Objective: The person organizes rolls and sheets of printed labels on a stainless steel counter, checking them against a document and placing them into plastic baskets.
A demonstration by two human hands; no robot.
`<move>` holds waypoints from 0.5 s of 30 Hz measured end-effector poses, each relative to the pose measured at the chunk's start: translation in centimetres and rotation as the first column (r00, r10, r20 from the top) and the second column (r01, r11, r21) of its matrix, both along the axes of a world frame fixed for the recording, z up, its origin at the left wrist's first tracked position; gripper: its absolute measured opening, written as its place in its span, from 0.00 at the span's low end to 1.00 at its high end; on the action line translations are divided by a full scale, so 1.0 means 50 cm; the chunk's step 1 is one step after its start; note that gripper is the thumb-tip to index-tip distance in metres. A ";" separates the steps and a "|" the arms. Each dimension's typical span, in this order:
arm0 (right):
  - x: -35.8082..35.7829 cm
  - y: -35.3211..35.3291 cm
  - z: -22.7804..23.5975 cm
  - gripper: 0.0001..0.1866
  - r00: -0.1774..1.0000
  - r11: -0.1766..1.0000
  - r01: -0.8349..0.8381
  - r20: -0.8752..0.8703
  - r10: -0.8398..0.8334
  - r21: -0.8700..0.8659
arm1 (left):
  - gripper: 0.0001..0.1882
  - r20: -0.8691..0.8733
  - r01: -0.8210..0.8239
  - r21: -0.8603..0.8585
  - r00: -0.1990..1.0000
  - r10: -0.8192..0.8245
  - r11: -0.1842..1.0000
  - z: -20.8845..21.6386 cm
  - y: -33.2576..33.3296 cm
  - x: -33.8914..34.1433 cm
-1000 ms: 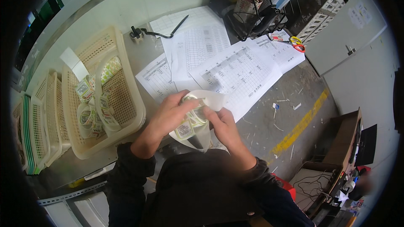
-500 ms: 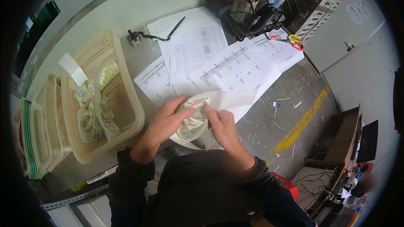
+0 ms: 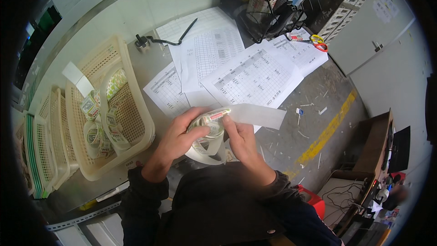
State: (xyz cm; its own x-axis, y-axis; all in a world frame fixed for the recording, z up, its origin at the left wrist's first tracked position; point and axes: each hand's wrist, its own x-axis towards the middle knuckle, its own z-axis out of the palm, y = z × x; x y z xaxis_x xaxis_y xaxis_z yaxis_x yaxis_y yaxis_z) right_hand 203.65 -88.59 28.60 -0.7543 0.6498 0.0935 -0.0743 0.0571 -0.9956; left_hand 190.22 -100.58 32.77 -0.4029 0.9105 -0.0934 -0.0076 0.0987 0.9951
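Note:
Between my hands, in front of my chest, is a loosely coiled strip of printed labels (image 3: 210, 146) in green and white, with a red patch near its top edge. My left hand (image 3: 178, 135) is closed round the coil's left side, thumb across its front. My right hand (image 3: 241, 140) pinches the strip at the coil's upper right with the thumb. From that pinch a blank whitish length of backing strip (image 3: 261, 115) sticks out to the right over the papers. A loop of the backing hangs below the coil.
At left a cream plastic basket (image 3: 141, 109) holds several label coils, with more baskets (image 3: 43, 155) beside it. Printed sheets (image 3: 255, 75), a corded pen (image 3: 188, 31) and scissors (image 3: 318, 42) lie on the table. A black wire rack (image 3: 277, 29) stands behind. A red stool (image 3: 314, 204) is at lower right.
The coil has been turned in my hands. The blank tail now reaches further right and lies flatter. The hands have barely shifted.

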 end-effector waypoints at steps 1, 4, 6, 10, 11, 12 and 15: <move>-0.001 0.000 -0.002 0.21 1.000 1.000 0.006 -0.024 -0.005 0.027 | 0.24 0.005 0.010 -0.011 1.000 -0.010 1.000 0.005 0.000 0.000; 0.002 0.000 -0.005 0.21 1.000 1.000 -0.022 0.017 0.022 -0.002 | 0.26 0.004 0.018 -0.006 1.000 -0.018 1.000 0.002 -0.003 -0.001; 0.000 -0.001 0.001 0.22 1.000 1.000 -0.018 0.021 0.018 -0.011 | 0.25 0.012 0.010 0.014 1.000 -0.010 1.000 -0.001 -0.005 -0.002; -0.006 -0.007 0.006 0.23 1.000 0.999 0.012 0.006 -0.012 -0.033 | 0.24 0.037 -0.015 0.038 0.999 0.014 0.999 -0.005 -0.006 -0.001; -0.005 -0.005 0.003 0.24 0.999 0.999 0.009 0.036 -0.008 -0.040 | 0.24 0.037 -0.018 0.038 0.999 0.016 0.999 -0.006 -0.006 -0.002; -0.004 -0.003 -0.001 0.24 0.998 0.999 0.007 0.066 -0.004 -0.047 | 0.24 0.050 -0.020 0.040 0.999 0.018 0.999 -0.006 -0.005 -0.002; -0.005 -0.001 -0.001 0.26 0.995 0.999 0.009 0.101 -0.005 -0.048 | 0.25 0.089 -0.023 0.031 0.996 0.021 0.999 -0.001 -0.005 -0.001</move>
State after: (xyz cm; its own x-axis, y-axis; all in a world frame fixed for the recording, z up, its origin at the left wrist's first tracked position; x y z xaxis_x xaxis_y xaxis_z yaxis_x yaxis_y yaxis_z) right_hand 203.40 -88.62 28.56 -0.7537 0.6571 -0.0144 0.0267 0.0088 -0.9996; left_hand 190.16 -100.84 32.74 -0.4144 0.9046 -0.1004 -0.0974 0.0656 0.9931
